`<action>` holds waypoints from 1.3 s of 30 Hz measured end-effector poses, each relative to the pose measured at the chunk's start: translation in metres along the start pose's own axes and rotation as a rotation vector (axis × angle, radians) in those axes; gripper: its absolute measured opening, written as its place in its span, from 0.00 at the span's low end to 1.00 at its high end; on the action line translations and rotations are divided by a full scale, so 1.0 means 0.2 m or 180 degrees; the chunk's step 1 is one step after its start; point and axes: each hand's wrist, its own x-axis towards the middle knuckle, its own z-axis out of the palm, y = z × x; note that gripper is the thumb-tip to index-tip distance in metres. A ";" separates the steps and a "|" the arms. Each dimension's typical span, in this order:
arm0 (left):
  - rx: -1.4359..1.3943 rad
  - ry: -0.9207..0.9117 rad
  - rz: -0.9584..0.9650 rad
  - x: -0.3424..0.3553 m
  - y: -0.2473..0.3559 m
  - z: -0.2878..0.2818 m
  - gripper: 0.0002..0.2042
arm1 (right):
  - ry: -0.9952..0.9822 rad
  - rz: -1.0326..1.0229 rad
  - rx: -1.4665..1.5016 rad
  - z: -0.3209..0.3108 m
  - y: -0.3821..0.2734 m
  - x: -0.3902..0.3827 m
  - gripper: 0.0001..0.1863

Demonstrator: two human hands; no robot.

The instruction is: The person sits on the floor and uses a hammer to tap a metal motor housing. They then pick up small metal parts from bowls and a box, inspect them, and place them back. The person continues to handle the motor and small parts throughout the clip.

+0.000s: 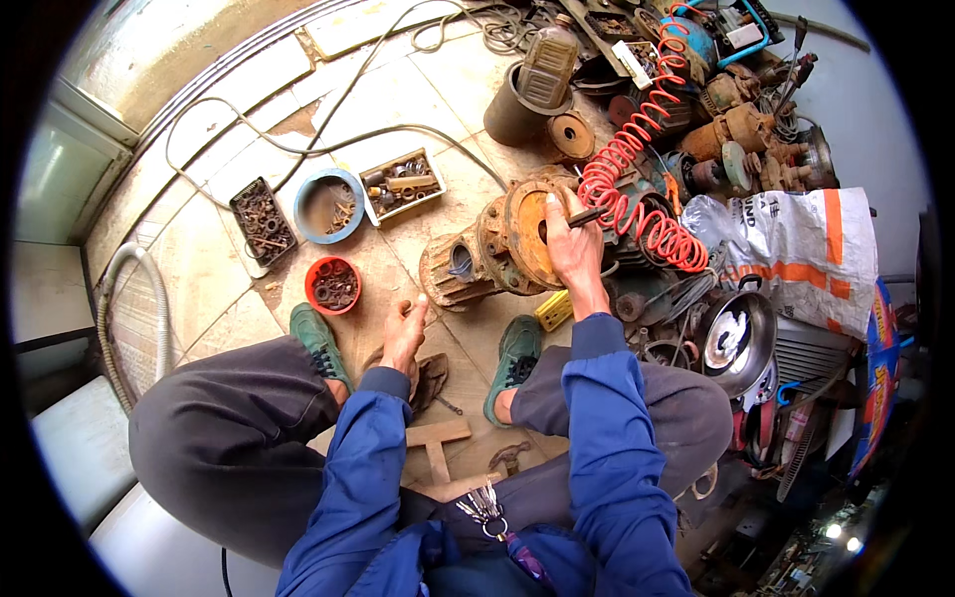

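A rusty cast motor housing (463,274) lies on the tiled floor, with a round orange-brown flange (527,249) at its right end and an opening on its body. My right hand (572,239) is at the flange, closed on a dark rod-like tool (587,216) that points out to the right. Left of the housing, between my feet, my left hand (406,333) is raised with curled fingers; what they hold, if anything, I cannot make out. Below it lie a brown glove or rag (430,383), a wooden piece (438,433) and a hammer (509,456).
Small-parts containers (262,224) sit left, with a blue-rimmed bowl (328,179) and red tub (333,286). A bucket with a plastic bottle (527,104), red coiled hose (627,169), piled rusty parts (736,129), a steel pot (729,343) and a woven sack (806,259) crowd the right. Cables cross the tiles.
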 end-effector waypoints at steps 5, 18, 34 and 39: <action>-0.0923 -0.0261 -0.0176 0.05 0.16 0.07 0.37 | -0.0013 0.0190 0.0085 -0.01 -0.06 0.00 0.32; -0.0794 0.0276 0.0231 0.29 0.05 0.20 0.37 | -0.0055 0.0339 0.0226 0.02 0.02 0.03 0.30; -0.0668 0.0538 0.0025 0.26 0.03 0.17 0.39 | -0.0292 0.0784 0.0787 0.01 0.19 0.04 0.30; 0.0389 0.1156 0.0036 0.10 0.10 0.04 0.38 | -0.0525 0.1685 0.1431 0.06 0.18 -0.09 0.30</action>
